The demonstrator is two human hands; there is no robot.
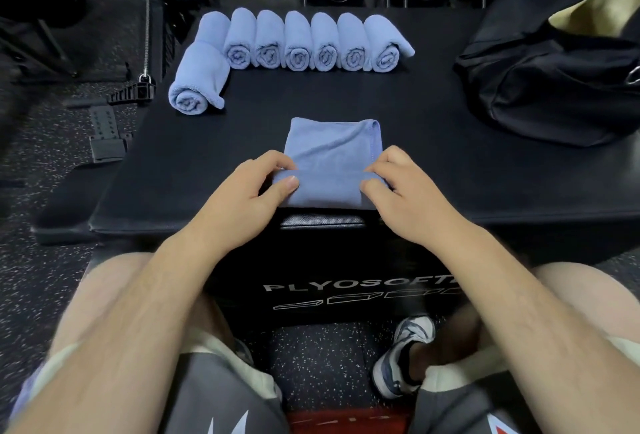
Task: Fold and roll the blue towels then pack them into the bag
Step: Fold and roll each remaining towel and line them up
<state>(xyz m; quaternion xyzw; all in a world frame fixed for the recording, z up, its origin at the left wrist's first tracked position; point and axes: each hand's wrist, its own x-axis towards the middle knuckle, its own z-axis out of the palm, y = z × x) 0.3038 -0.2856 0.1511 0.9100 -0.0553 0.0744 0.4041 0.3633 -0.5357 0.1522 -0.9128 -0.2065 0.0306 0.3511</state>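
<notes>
Speckled rubber floor [311,357], black plyo box [346,94]

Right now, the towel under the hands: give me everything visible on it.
The folded blue towel looks like soft microfibre with a stitched hem along its right edge. It lies flat as a narrow strip on the black padded box top, its near end at the box's front edge. That near end is turned over into the start of a roll. The left hand and right hand pinch the rolled edge at either side.
</notes>
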